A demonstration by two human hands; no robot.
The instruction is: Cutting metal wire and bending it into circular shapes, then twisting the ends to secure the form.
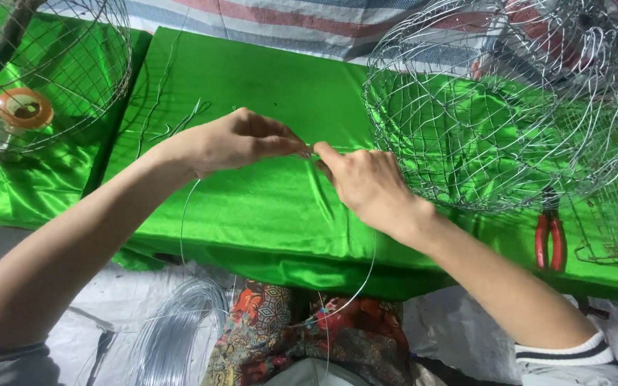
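Both hands, left hand and right hand, pinch thin wire.

glossy green satin cloth, shiny metal wire basket

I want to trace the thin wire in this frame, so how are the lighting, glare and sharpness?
Head view: bright, even light with soft shadows; the green cloth shows sheen streaks but no blown-out glare. The left hand and right hand are sharp, and the wire pinched between them reads faint against the cloth. The wire basket bulges near the edge, hinting at wide-angle distortion.
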